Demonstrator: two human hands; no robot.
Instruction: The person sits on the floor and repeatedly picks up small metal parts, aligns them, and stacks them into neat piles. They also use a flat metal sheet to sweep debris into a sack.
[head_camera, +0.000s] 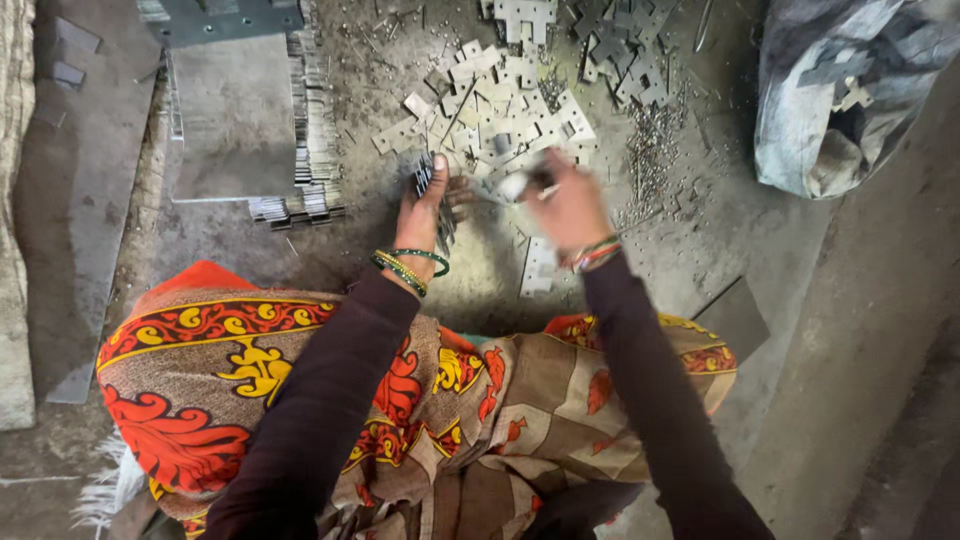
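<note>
grey metal plates (432, 185) in left hand (420, 212)

The scene was recorded by a single camera worn on the head and directed steeply downward. The floor (700, 250) was seen almost from straight above, at close range. The wearer's own lap and forearms were taken in at the bottom of the frame, with the left hand (420, 215) and right hand (570, 205) placed near the centre. The far floor was cut off at the upper edge. No second view was provided, so nothing was shared.
</note>
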